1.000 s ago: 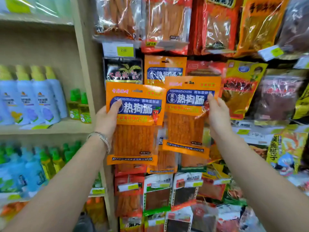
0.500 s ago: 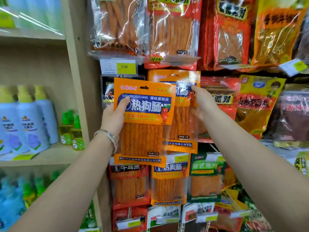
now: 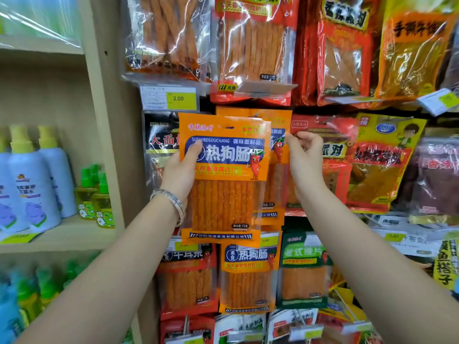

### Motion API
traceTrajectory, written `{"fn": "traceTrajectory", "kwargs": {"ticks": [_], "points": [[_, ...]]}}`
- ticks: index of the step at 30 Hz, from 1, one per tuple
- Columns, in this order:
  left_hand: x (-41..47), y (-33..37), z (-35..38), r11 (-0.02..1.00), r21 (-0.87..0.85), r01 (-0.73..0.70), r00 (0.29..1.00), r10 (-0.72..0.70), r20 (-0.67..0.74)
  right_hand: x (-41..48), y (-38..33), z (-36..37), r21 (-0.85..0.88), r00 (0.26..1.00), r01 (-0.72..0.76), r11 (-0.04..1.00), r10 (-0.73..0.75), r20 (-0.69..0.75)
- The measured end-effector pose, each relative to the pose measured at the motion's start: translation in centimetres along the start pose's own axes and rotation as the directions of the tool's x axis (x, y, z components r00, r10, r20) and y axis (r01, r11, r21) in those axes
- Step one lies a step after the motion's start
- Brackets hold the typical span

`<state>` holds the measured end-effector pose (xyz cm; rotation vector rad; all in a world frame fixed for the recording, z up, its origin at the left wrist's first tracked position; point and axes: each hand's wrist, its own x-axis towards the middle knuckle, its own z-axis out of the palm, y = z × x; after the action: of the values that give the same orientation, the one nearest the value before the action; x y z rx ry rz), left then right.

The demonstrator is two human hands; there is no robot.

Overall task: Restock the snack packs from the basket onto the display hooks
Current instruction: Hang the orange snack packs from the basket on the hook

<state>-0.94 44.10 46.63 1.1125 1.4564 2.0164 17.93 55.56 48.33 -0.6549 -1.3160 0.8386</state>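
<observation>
We record the left hand [image 3: 180, 173] raised before the display wall. Its thumb lies across the face of the front snack pack [image 3: 223, 189] and its fingers are hidden behind it, so the grip is clamped on the pack's left edge. The front snack pack, orange with a blue label band, is held upright and clear of the wall. It overlaps the rear snack pack [image 3: 279, 155] of the same print, which hangs against the display just behind it and to the right. We cannot make out the hook that carries the rear pack.

The right hand [image 3: 304, 160] sits at the rear snack pack's right edge with its fingers [image 3: 308, 142] curled. We cannot tell whether they pinch the edge or merely touch it.

A bracelet [image 3: 171, 203] circles the left wrist. Above the front pack and slightly to its left, a price tag [image 3: 178, 98] reads 2.00. Below hangs a lower orange pack [image 3: 248, 271], with a green pack [image 3: 304, 269] just beside it. To the left, on a wooden shelf [image 3: 74, 237], stand spray bottles [image 3: 34, 184] and small green-capped bottles [image 3: 95, 194].
</observation>
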Motion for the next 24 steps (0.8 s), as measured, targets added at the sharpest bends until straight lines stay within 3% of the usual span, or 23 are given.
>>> {"fn": "traceTrajectory", "kwargs": {"ticks": [4,6,10,14,24], "points": [[-0.3,0.2,1.6,0.997,0.056,-0.049,0.997,0.046,0.064,-1.4,-0.9,0.2,0.042,0.971,-0.047,0.998,0.035,0.235],[-0.6,0.6,2.5,0.996,0.06,-0.073,0.991,0.066,0.116,-1.6,-1.1,0.5,0.068,0.961,-0.071,0.995,0.05,0.273],[-0.5,1.5,3.6,0.969,0.068,-0.237,0.966,0.228,0.123,-1.4,-1.1,0.1,0.129,0.971,-0.061,0.99,0.029,0.238],[0.2,3.4,3.8,0.884,0.122,-0.451,0.888,0.43,0.163,-0.9,-1.2,-0.5,0.074,0.979,-0.028,0.997,0.012,0.203],[0.7,5.9,5.5,0.662,0.445,-0.603,0.797,0.511,0.321,2.0,-3.0,0.8,0.114,0.99,-0.02,0.993,0.004,0.139]]}}
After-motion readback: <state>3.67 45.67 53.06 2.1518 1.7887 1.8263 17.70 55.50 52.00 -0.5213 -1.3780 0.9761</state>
